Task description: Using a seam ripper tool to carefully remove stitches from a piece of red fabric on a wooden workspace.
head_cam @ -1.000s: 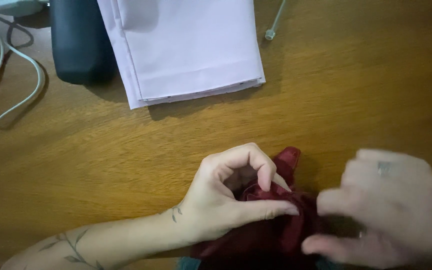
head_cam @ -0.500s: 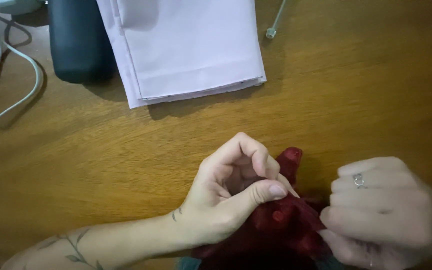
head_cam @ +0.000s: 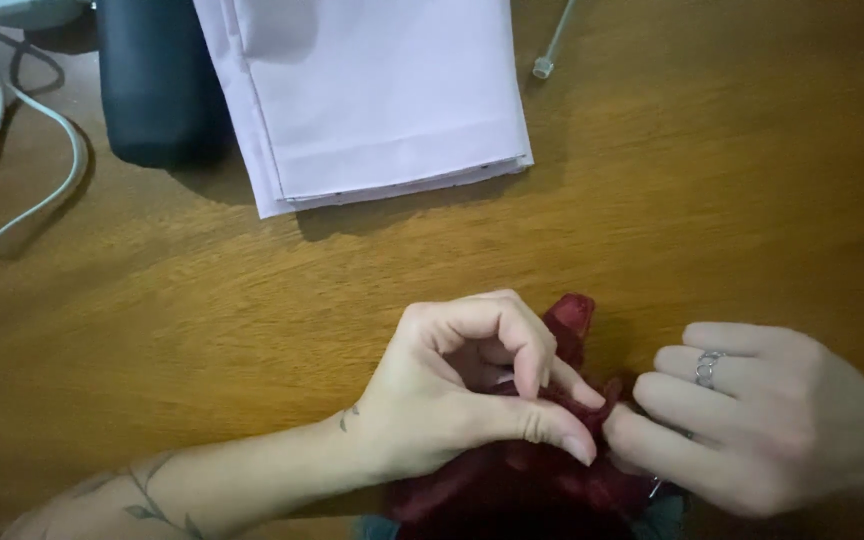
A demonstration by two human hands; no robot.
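A bunched dark red cloth [head_cam: 537, 480] lies at the near edge of the wooden table [head_cam: 202, 310]. My left hand [head_cam: 462, 395] pinches a fold of it between thumb and curled fingers. My right hand [head_cam: 762, 420], with a ring on one finger, has its fingertips on the same fold from the right, touching the left thumb. One end of the red cloth [head_cam: 572, 312] sticks out beyond my left fingers. Much of the cloth is hidden under both hands.
A folded pale lilac fabric [head_cam: 382, 90] lies at the top centre. A dark cylindrical object [head_cam: 157, 85] lies left of it. A white cable [head_cam: 12, 190] loops at the far left. A thin clear plastic stick [head_cam: 552, 45] lies at the top right.
My right hand has moved left and closed in on the cloth until its fingertips meet my left thumb. My left hand has kept its pinch, curling a little tighter.
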